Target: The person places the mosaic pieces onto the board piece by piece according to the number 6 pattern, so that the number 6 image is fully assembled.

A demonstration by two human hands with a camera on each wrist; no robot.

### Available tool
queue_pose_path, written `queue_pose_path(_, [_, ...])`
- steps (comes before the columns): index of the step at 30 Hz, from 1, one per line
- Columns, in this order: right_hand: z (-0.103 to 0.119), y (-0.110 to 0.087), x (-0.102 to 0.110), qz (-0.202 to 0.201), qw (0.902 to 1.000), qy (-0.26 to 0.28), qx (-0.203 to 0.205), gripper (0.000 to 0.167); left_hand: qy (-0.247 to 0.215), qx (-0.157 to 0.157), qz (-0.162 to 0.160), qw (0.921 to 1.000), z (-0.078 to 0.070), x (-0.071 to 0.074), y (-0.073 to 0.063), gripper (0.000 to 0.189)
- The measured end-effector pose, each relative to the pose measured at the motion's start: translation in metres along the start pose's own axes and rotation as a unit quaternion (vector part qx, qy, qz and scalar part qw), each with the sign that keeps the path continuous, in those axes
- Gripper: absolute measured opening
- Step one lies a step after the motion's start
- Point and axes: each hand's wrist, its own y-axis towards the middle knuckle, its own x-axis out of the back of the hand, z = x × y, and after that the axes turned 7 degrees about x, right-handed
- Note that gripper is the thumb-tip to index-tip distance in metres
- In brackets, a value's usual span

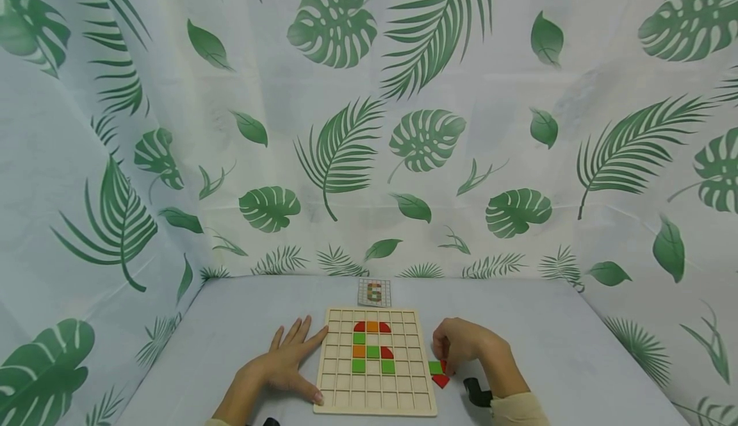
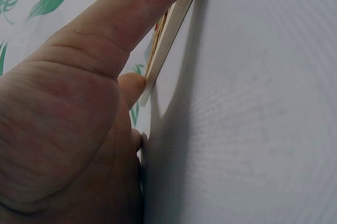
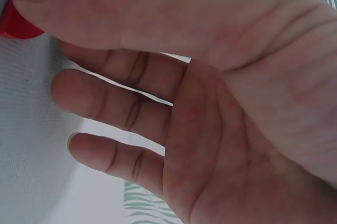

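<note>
A square wooden grid board (image 1: 340,400) lies on the table, with red rounded pieces, green squares and orange squares set in its cells. My left hand (image 1: 288,360) rests at its left side with fingers spread, index fingertip and thumb against the edge. In the left wrist view the thumb (image 2: 142,18) reaches to the board's side (image 2: 171,37). To the right of the board, my right hand (image 1: 464,341) bends down over loose pieces. Its thumb tip is at a red piece (image 3: 20,21); the index fingertip is hidden, so a grip cannot be made out. Its other fingers curve loosely.
A small card (image 1: 374,292) with a coloured grid pattern lies behind the board. Beside the right hand are a loose green square (image 1: 435,368) and a red piece (image 1: 441,381). Leaf-printed cloth (image 1: 369,234) stands around the table's back and sides.
</note>
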Motion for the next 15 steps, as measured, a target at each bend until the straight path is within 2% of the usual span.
queue_pose_path(8, [0.0036, -0.0009, 0.0000, -0.010, 0.9998, -0.013, -0.015, 0.029, -0.001, -0.001, 0.003, 1.0000, 0.0016, -0.0007, 0.0011, 0.134])
queue_pose_path(11, [0.0040, -0.0001, -0.0001, -0.021, 0.9996, -0.016, -0.007, 0.029, -0.001, -0.001, 0.002, 1.0000, 0.0012, -0.0006, 0.0011, 0.134])
queue_pose_path(15, [0.0033, 0.0022, 0.0002, -0.044, 0.9987, -0.015, 0.023, 0.027, 0.002, -0.001, 0.001, 1.0000, 0.0007, -0.0001, 0.0002, 0.134])
